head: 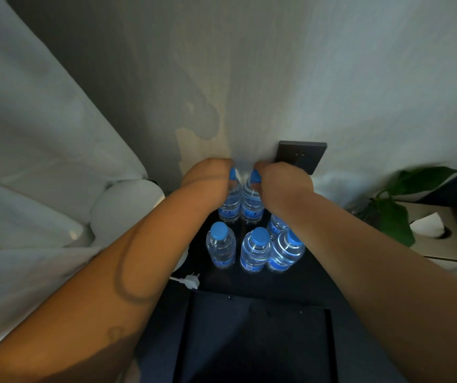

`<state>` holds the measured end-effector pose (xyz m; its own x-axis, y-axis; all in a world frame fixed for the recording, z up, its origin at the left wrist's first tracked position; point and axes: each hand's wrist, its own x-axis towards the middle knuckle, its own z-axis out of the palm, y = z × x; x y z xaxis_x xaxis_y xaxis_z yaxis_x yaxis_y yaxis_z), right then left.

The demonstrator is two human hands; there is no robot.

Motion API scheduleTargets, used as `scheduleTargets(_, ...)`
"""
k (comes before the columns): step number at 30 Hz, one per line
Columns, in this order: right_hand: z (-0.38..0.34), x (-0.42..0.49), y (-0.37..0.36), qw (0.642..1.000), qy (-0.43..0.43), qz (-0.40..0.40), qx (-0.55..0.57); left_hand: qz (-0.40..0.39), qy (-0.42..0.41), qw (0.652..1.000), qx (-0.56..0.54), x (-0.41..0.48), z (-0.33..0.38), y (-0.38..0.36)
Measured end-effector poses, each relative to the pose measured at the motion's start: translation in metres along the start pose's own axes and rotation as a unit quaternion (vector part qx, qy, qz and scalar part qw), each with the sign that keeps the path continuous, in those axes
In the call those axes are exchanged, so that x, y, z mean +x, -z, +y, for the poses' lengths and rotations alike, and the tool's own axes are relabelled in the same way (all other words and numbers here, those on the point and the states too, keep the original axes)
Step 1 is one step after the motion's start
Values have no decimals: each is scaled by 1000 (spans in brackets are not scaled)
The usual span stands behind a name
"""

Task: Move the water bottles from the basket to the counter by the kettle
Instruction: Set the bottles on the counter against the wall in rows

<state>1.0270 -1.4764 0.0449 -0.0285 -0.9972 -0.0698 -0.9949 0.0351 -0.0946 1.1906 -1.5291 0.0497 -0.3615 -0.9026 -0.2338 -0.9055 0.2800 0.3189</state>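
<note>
Left hand (208,175) and right hand (279,183) grip bottles (250,201) near the wall (249,78).

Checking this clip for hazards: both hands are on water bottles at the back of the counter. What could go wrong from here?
1. The left hand and right hand each grip a water bottle by its blue cap alone, the left bottle and right bottle side by side; either could slip or knock the other.
2. The right arm crosses just above the standing bottles; drawing it back might topple one against its neighbours.
</note>
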Motion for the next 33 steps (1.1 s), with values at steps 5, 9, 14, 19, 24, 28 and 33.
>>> scheduleTargets(5, -1, 1, 3, 1000, -8, -17, -1, -12, -58, 997, 42, -6, -4, 6)
scheduleTargets(9, -3, 2, 5, 1000, -6, -23, -2, 30, -30, 999, 2, -16, -1, 5)
scheduleTargets(14, -3, 0, 6, 1000, 0, -26, 12, 48, 31, 998, -30, -17, 5, 2)
scheduleTargets(19, -3, -2, 6, 999, -1, -26, 24, 23, -4, 1000, -4, -13, 1, 3)
scheduleTargets(24, -2, -1, 3, 999, -12, -21, 28, 10, -18, 1000, 11, -12, -2, 1)
scheduleTargets(28, -2, -2, 0, 999, -18, -21, 41, 35, 21, 999, -28, -20, 9, -11)
scheduleTargets(33, -2, -1, 0, 998, -23, -33, 47, 115, 94, 984, -93, -23, 16, -22)
